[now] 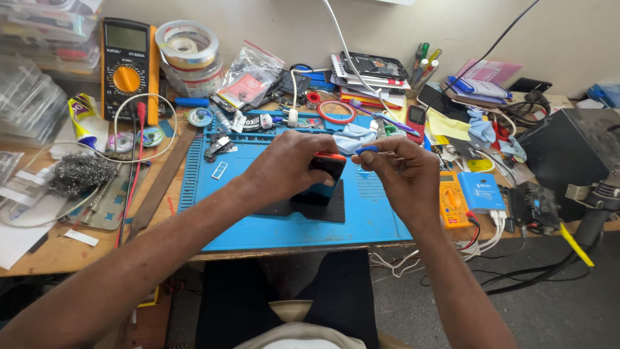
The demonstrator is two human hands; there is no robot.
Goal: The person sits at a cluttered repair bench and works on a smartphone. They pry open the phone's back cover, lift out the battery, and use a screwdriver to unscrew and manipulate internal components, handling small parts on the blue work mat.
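My left hand (284, 165) grips a dark phone (325, 169) with a red-orange edge, held tilted above a black pad (323, 210) on the blue work mat (258, 213). My right hand (400, 171) pinches a small blue pick (366, 149) between thumb and fingers, right beside the phone's upper corner. Whether the pick touches the phone cannot be made out.
A yellow multimeter (127, 68) stands at the back left beside tape rolls (188, 45). Steel wool (79, 173) lies left of the mat. A small orange meter (454, 199), a blue box (481, 191), cables and a black box (571, 152) crowd the right. Clutter fills the back.
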